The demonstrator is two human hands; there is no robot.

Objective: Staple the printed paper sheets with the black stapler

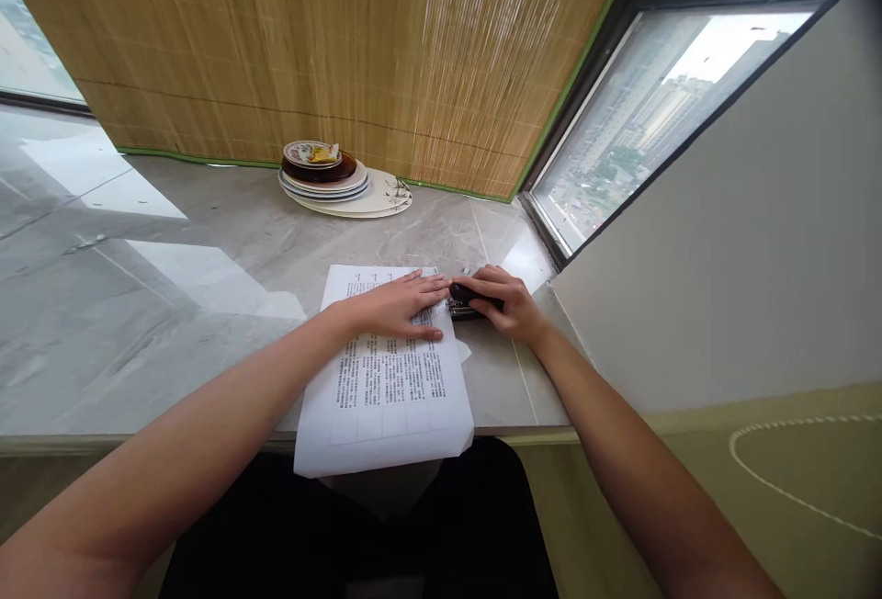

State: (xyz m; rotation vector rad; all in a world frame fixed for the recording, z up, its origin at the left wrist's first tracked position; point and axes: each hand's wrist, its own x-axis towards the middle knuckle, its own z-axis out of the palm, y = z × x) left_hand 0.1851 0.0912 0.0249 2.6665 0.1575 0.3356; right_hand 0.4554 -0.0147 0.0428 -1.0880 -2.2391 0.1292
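It's a glossy grey ledge (172,351). Printed sheets (390,388) overhang its front edge, a black stapler (464,293) alongside; plates (327,181) sit stacked farther back.

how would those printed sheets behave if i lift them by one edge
The printed sheets would probably flop, since they look thin and their near end overhangs the grey surface. Layers might slide apart if not held, as a white corner juts out at the right.

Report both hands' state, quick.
Left hand: open, laid on the printed paper.
Right hand: closed, holding what looks like a black stapler at the paper's edge.
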